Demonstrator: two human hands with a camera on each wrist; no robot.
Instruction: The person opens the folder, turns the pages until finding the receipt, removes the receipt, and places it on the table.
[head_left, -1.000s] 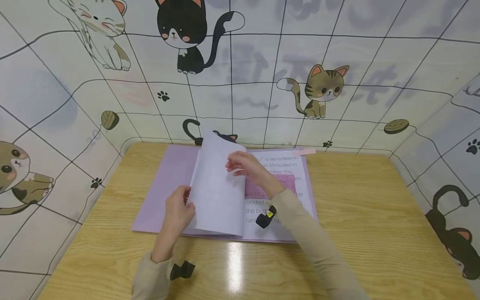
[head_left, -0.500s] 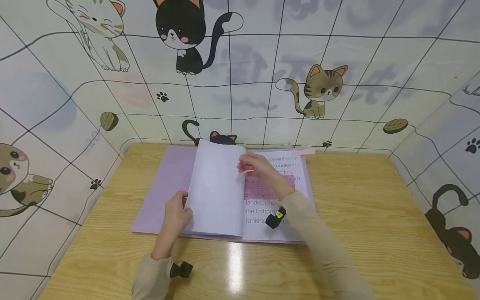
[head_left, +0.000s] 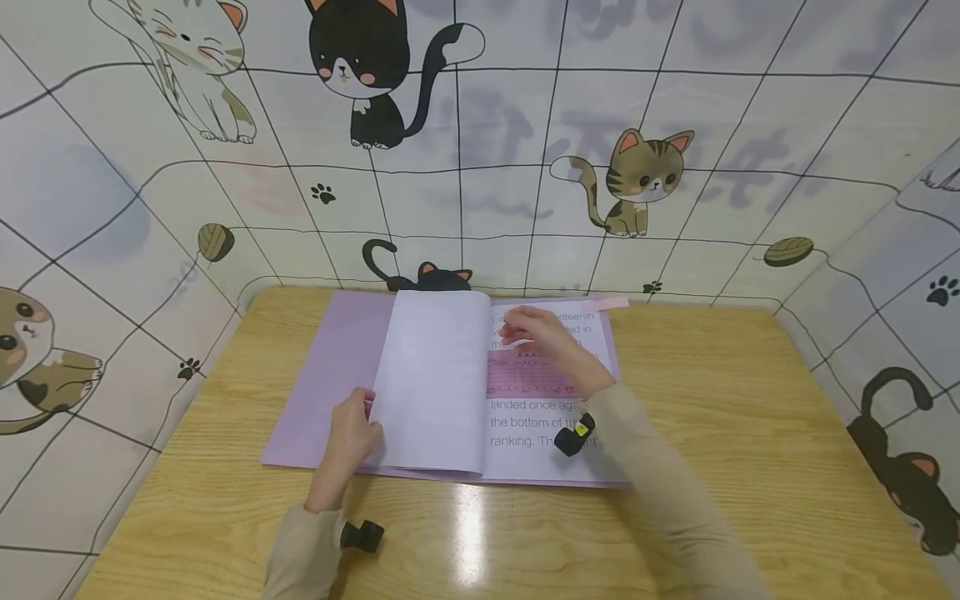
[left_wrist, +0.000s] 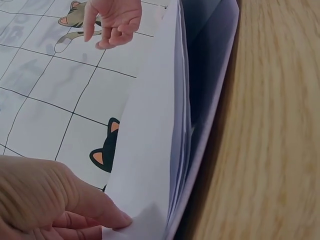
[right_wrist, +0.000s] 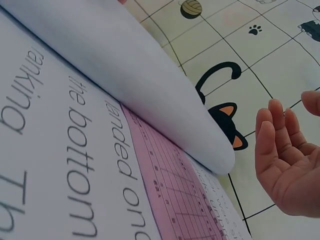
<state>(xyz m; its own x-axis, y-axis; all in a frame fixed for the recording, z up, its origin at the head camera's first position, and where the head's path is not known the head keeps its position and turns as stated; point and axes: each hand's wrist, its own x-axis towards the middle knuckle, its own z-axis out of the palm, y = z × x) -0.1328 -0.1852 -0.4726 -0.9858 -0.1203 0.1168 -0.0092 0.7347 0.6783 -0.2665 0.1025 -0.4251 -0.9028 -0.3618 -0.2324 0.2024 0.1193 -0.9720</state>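
Note:
A large-print booklet with a purple cover (head_left: 315, 392) lies spread on the table. My left hand (head_left: 351, 437) pinches the left edge of a blank white page (head_left: 431, 383), thumb on top and fingers beneath, as the left wrist view shows the thumb (left_wrist: 107, 212). That page curves over from the spine onto the left side. Above the printed right page (head_left: 536, 467) hovers my right hand (head_left: 551, 342), fingers loosely bent, holding nothing. A pink gridded slip (head_left: 510, 379) lies across this page's text, partly covered by the right hand and wrist.
A pale pink tab (head_left: 611, 305) sticks out from the booklet's top right corner. Wooden table (head_left: 720, 433) surrounds the booklet. Behind stands a wall covering (head_left: 495, 200) printed with cats and grid lines. Each wrist wears a small black device, such as the right one (head_left: 574, 435).
The white page has come down flatter toward the left, with my left hand keeping its edge. My right hand has left the page and moved right, over the printed text.

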